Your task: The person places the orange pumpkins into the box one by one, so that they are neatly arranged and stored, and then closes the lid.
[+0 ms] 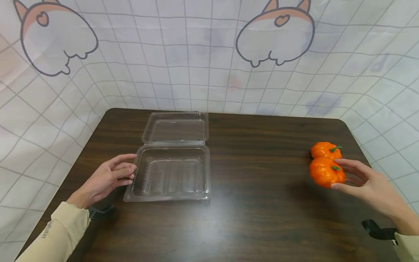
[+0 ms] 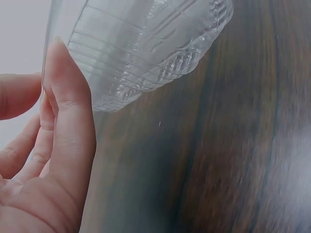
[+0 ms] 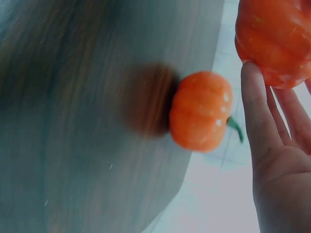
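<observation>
A clear plastic clamshell container (image 1: 168,198) lies opened out on the table, its lid (image 1: 175,127) folded back toward the wall. At the tray's left edge my left hand (image 1: 109,178) pinches the rim between thumb and fingers; the ribbed tray wall (image 2: 146,48) shows beside the thumb in the left wrist view. On the far right, my right hand (image 1: 366,183) grips a small orange toy pumpkin (image 1: 324,173) with a green stem, fingers on one side and thumb on the other. Just behind it sits a second orange pumpkin (image 1: 322,150), on the table in the right wrist view.
The dark wood-grain table (image 1: 255,163) has rounded back corners. A white grid-patterned cloth (image 1: 222,83) with cartoon drawings hangs close around its back and sides. Dark straps (image 1: 378,230) circle both wrists. The second pumpkin stands near the table's right edge.
</observation>
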The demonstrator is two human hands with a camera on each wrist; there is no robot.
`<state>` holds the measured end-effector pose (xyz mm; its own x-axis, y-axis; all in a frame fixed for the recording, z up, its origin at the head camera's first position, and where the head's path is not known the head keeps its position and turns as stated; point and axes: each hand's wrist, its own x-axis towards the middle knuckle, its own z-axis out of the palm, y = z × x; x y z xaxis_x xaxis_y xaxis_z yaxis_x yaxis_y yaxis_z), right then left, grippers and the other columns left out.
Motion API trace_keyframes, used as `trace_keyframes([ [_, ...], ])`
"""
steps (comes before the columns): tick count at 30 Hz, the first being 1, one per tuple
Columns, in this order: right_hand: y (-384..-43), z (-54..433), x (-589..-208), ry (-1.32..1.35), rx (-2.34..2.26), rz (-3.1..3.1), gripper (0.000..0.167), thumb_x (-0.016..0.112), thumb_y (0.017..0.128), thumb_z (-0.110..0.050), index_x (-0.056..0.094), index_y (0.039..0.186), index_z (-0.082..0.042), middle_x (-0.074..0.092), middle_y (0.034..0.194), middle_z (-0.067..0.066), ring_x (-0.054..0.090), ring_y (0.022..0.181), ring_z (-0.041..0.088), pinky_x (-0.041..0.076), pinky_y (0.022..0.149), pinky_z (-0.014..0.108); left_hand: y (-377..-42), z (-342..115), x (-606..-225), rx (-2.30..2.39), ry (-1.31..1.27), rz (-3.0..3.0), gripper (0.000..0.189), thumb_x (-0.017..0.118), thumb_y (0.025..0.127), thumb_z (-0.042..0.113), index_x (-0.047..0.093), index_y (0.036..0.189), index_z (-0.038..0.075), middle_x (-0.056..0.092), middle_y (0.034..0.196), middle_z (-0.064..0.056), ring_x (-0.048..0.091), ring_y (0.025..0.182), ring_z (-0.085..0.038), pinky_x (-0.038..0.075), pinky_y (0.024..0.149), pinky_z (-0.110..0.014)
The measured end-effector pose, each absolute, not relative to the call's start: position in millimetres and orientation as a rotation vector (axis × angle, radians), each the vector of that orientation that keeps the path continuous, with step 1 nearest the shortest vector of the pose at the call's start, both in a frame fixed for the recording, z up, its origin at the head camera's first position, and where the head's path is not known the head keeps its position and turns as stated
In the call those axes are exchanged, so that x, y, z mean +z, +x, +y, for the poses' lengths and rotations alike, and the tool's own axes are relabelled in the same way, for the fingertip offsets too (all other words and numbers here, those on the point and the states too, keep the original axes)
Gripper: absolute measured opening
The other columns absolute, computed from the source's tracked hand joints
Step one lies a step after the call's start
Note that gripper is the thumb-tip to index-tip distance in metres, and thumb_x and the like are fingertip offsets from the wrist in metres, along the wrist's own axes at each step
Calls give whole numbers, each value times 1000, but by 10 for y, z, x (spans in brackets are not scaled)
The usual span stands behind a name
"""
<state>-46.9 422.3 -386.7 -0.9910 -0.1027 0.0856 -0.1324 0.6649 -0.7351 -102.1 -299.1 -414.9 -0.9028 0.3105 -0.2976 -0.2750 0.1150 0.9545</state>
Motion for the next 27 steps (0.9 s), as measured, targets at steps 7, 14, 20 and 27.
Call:
trace_keyframes([
  [7, -577, 4036, -3830, 193, 1280, -2800, 70, 85, 82, -2, 56, 145, -12, 52, 135, -30, 56, 110, -24, 48, 85, -1, -1012, -2863, -4180, 1868, 65, 1936, 46, 62, 104, 12, 46, 146, 19, 72, 106, 10, 70, 92, -8, 63, 85, -27],
  [14, -653, 3825, -3758, 161, 1306, -2818, 70, 84, 85, -6, 54, 148, -13, 51, 137, -26, 59, 106, -20, 51, 83, 2, -1006, -2723, -4189, 1905, 41, 1908, 48, 64, 103, 13, 45, 147, 17, 72, 106, 10, 70, 92, -8, 63, 85, -27],
  [20, -740, 3616, -3692, 179, 1315, -2804, 67, 84, 86, -7, 56, 146, -18, 54, 139, -16, 61, 105, -18, 54, 82, 4, -1021, -2580, -4174, 1913, 38, 1893, 51, 65, 103, 14, 44, 149, 14, 71, 106, 9, 69, 92, -9, 63, 85, -28],
  [27, -832, 3403, -3661, 283, 1440, -2745, 68, 82, 86, 1, 54, 147, -10, 57, 133, -20, 63, 112, -14, 55, 85, 6, -1055, -2427, -4178, 1887, 0, 1908, 58, 68, 101, 16, 41, 152, 12, 71, 105, 10, 68, 92, -9, 63, 86, -29],
])
